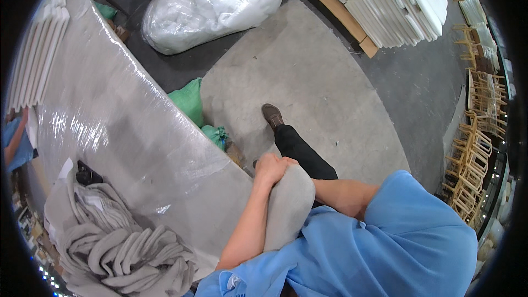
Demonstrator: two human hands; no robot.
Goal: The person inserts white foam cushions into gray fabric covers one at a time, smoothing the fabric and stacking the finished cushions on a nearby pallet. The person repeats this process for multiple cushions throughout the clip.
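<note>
Beside table edge, hands gripping cushion

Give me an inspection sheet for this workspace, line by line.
Surface: long table wrapped in clear plastic film over grey fabric.
Job's things: grey cushion held against the person's body.
Clutter: heap of grey covers on the table's near end.
Grippers: left hand and right hand both clasp the cushion's top edge.
Cables: nothing seen.
Surroundings: big clear bag of white filling, green sacks on the concrete floor, stacked white panels on a pallet, wooden chair frames at the right, another person's arm at the left rim.
</note>
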